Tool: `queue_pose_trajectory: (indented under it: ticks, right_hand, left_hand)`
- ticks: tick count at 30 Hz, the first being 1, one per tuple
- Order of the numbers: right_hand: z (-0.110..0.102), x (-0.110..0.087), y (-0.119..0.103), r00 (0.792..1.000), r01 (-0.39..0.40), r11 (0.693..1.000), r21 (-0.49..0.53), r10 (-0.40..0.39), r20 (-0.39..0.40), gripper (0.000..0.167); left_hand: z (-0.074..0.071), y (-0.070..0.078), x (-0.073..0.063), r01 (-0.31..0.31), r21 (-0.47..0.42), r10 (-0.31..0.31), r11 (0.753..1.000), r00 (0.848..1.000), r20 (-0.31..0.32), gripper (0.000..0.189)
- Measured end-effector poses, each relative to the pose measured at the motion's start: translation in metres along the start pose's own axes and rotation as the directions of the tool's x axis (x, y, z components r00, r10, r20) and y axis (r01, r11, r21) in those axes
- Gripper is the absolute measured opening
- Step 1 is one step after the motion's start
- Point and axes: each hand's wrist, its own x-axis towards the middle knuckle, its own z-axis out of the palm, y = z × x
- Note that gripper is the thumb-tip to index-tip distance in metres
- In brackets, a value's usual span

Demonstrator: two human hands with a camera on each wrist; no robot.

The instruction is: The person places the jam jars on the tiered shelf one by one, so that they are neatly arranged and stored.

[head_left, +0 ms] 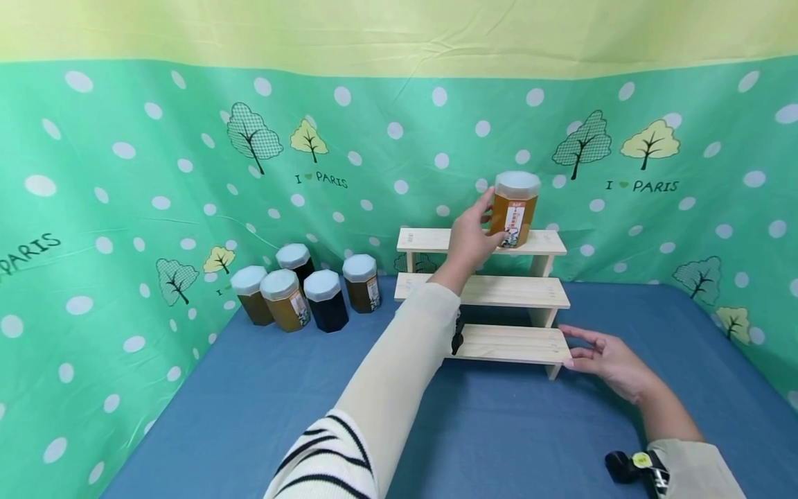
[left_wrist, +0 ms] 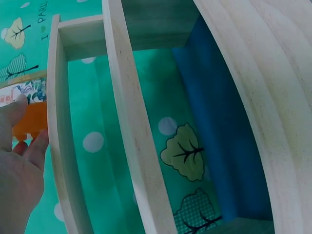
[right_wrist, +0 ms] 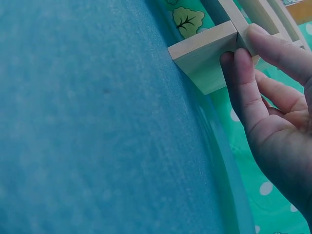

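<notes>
On the top tier of a three-step wooden display stand (head_left: 511, 291), my left hand (head_left: 470, 239) holds an amber honey jar (head_left: 515, 208) with a white lid and a paper label. The left wrist view shows thumb and fingers of the left hand (left_wrist: 22, 161) about the jar (left_wrist: 31, 119), which is partly cut off. My right hand (head_left: 614, 364) is at the right end of the bottom tier, thumb by the front corner and fingers behind. Up close, the right hand (right_wrist: 280, 102) has its fingertips against the end of the stand's board (right_wrist: 229, 17).
Several lidded jars stand grouped left of the stand, among them an amber jar (head_left: 287, 305) and a dark jar (head_left: 327, 305). A blue cloth (head_left: 262, 416) covers the table. Behind hangs a green dotted curtain (head_left: 374, 138) printed with trees.
</notes>
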Motion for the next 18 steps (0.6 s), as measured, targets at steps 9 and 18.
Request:
queue_pose_trajectory:
  ticks: [9, 18]
  right_hand:
    - [0.001, 0.001, 0.0, 1.0, -0.018, 1.0, -0.003, 0.018, 0.0, 0.084]
    - [0.001, 0.0, 0.0, 0.999, -0.01, 1.0, 0.007, 0.009, 0.031, 0.084]
  left_hand:
    - [-0.009, -0.009, -0.01, -0.014, -0.123, 0.011, 0.992, 1.0, -0.027, 0.058]
    - [-0.027, -0.017, -0.027, -0.087, -0.152, 0.075, 0.985, 0.994, -0.081, 0.046]
